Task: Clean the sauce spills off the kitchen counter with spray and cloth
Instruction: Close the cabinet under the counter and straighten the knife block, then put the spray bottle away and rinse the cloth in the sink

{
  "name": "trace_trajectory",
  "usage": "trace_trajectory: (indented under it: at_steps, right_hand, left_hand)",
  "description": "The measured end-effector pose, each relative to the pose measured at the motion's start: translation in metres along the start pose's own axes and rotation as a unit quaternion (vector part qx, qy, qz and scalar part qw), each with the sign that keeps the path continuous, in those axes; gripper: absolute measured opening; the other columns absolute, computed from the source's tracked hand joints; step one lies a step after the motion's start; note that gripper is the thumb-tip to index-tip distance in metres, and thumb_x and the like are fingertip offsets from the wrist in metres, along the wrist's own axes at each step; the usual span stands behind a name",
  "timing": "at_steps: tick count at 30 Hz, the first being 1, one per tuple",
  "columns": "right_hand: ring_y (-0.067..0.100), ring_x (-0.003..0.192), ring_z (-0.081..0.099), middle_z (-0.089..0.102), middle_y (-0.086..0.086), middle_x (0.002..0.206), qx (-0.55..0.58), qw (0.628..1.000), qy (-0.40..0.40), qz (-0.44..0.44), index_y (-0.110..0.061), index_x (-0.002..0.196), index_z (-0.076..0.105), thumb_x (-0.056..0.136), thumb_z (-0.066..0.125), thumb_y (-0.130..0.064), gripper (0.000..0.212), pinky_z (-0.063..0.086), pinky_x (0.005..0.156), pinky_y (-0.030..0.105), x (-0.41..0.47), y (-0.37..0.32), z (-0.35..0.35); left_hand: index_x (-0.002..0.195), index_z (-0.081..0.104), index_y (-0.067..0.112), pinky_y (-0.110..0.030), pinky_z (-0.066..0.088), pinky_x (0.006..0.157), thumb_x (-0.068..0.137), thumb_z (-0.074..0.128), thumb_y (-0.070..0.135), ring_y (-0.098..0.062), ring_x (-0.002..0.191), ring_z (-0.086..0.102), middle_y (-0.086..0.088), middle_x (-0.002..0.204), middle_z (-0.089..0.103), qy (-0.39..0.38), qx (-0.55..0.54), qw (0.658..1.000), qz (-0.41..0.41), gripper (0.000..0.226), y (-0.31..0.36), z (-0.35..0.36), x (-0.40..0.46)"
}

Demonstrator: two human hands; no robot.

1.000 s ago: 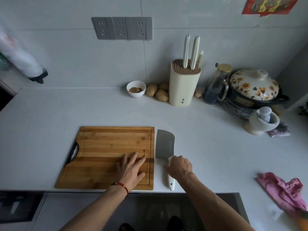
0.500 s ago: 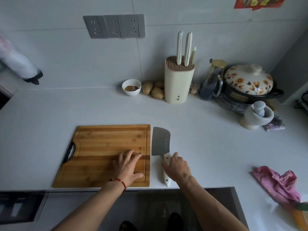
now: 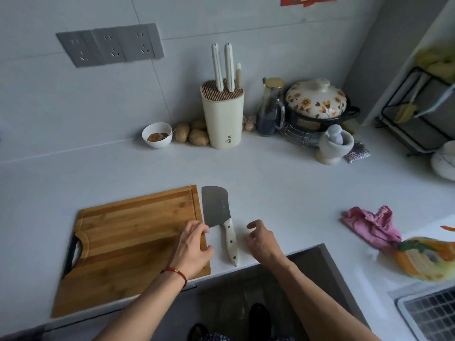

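- The pink cloth (image 3: 371, 227) lies crumpled on the counter (image 3: 283, 183) far to the right, its long axis running from upper left to lower right, just beside a blurred orange and yellow bottle (image 3: 428, 259).
- The left hand (image 3: 192, 249) rests at the cutting board's (image 3: 123, 242) right edge, fingers loosely bent, gripping nothing.
- The right hand (image 3: 261, 239) hovers just right of the knife (image 3: 222, 217), fingers relaxed and empty.
- The knife's blade points away, toward the wall.
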State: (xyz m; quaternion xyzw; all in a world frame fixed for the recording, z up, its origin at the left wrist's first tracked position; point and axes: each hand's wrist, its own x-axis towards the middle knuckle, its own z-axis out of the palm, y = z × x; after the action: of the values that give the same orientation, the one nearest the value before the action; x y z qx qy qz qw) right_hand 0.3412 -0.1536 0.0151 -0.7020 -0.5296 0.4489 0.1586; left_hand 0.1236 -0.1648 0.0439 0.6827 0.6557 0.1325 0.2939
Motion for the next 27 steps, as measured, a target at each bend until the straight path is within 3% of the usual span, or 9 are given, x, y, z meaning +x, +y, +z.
trace_trajectory:
  at_steps: [3,6,9,13,18,20,22,25,27]
  right_hand:
    - [0.016,0.079,0.065,0.064,0.005,0.107,0.050,0.997,0.054,0.035,-0.016,0.128,0.053,0.103,0.052,-0.015,0.025,0.050,0.062,0.020,-0.023,0.006,-0.002]
    - [0.018,0.085,0.069,0.068,0.004,0.106,0.081,0.988,0.117,0.062,-0.021,0.121,0.057,0.098,0.052,-0.017,0.023,0.059,0.076,0.035,-0.047,0.018,-0.003]
    - [0.014,0.084,0.067,0.071,0.002,0.104,0.107,0.975,0.171,0.093,-0.022,0.122,0.055,0.097,0.052,-0.017,0.026,0.055,0.076,0.029,-0.082,0.034,-0.006]
    - [0.012,0.091,0.067,0.069,-0.004,0.108,0.114,0.949,0.259,0.137,-0.022,0.124,0.054,0.098,0.056,-0.018,0.026,0.058,0.081,0.030,-0.134,0.063,-0.028]
    - [0.016,0.082,0.069,0.070,-0.001,0.098,0.150,0.889,0.391,0.185,-0.016,0.122,0.059,0.098,0.061,-0.016,0.024,0.060,0.071,0.036,-0.179,0.111,-0.079]
    - [0.013,0.084,0.068,0.070,0.002,0.101,0.168,0.861,0.438,0.196,-0.012,0.125,0.059,0.097,0.064,-0.015,0.028,0.058,0.068,0.029,-0.185,0.134,-0.109]
    - [0.014,0.091,0.066,0.067,0.008,0.115,0.178,0.838,0.476,0.198,-0.010,0.132,0.052,0.095,0.069,-0.017,0.041,0.056,0.071,0.024,-0.180,0.156,-0.141]
    - [0.028,0.121,0.058,0.051,0.015,0.141,0.167,0.835,0.485,0.198,-0.007,0.149,0.034,0.086,0.083,-0.028,0.083,0.055,0.101,0.045,-0.163,0.193,-0.184]
    - [0.031,0.132,0.053,0.045,0.015,0.149,0.171,0.853,0.458,0.180,-0.009,0.156,0.027,0.079,0.089,-0.034,0.102,0.049,0.111,0.051,-0.146,0.201,-0.203]
  left_hand:
    - [0.111,0.057,0.023,-0.016,0.038,0.093,0.089,0.072,0.021,-0.009,0.113,0.049,0.009,0.124,0.047,-0.017,-0.031,0.998,0.050,0.027,0.021,0.004,0.007]
    - [0.108,0.059,0.025,-0.014,0.048,0.084,0.088,0.072,0.017,-0.008,0.104,0.056,0.010,0.118,0.053,-0.065,-0.081,0.988,0.113,0.025,0.040,0.012,0.013]
    - [0.104,0.062,0.027,-0.012,0.055,0.074,0.087,0.065,0.006,-0.007,0.100,0.063,0.013,0.112,0.061,-0.150,-0.157,0.962,0.167,0.027,0.063,0.026,0.012]
    - [0.098,0.065,0.033,-0.017,0.056,0.075,0.081,0.065,0.009,-0.010,0.097,0.067,0.013,0.107,0.068,-0.243,-0.226,0.924,0.189,0.030,0.112,0.054,0.001]
    - [0.117,0.062,0.030,-0.009,0.049,0.078,0.087,0.069,0.015,-0.010,0.109,0.062,0.009,0.122,0.063,-0.318,-0.201,0.897,0.232,0.034,0.177,0.085,-0.018]
    - [0.122,0.058,0.029,-0.009,0.044,0.080,0.087,0.069,0.016,-0.010,0.117,0.055,0.006,0.127,0.057,-0.335,-0.173,0.893,0.245,0.039,0.206,0.098,-0.022]
    - [0.127,0.054,0.031,-0.017,0.045,0.086,0.084,0.069,0.019,-0.013,0.123,0.049,0.002,0.130,0.052,-0.341,-0.146,0.897,0.239,0.047,0.236,0.114,-0.023]
    - [0.132,0.048,0.042,-0.047,0.048,0.103,0.068,0.069,0.036,-0.019,0.126,0.048,-0.001,0.132,0.052,-0.357,-0.118,0.909,0.181,0.068,0.283,0.143,-0.027]
    - [0.134,0.048,0.043,-0.053,0.047,0.106,0.064,0.070,0.038,-0.022,0.126,0.050,-0.003,0.135,0.052,-0.371,-0.136,0.908,0.142,0.073,0.301,0.157,-0.024]
